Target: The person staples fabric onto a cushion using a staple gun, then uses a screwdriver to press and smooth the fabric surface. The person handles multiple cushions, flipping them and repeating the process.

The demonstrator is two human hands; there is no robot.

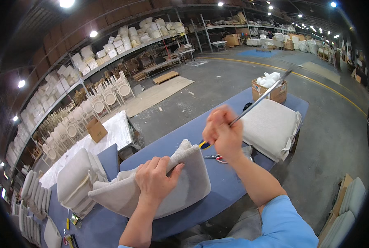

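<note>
My left hand (154,181) is closed on the upper edge of a light grey fabric seat cushion (190,180), which stands tilted on the blue-covered table (230,182). Loose fabric shows along that edge. Above the cushion's right corner, my right hand (224,134) is closed round a long screwdriver (262,98). Its metal shaft slants up to the right, and the yellow and blue end of its handle shows below the fist. Slight blur covers the right hand. Red-handled scissors (221,158) lie on the table just behind the right forearm.
Stacked cushions stand right (271,126) and left (79,182) on the tables. A cardboard box (271,91) with white stuffing sits at the far right end. Small tools (68,225) lie lower left. White chair frames (110,97) and loaded shelving (122,45) stand beyond.
</note>
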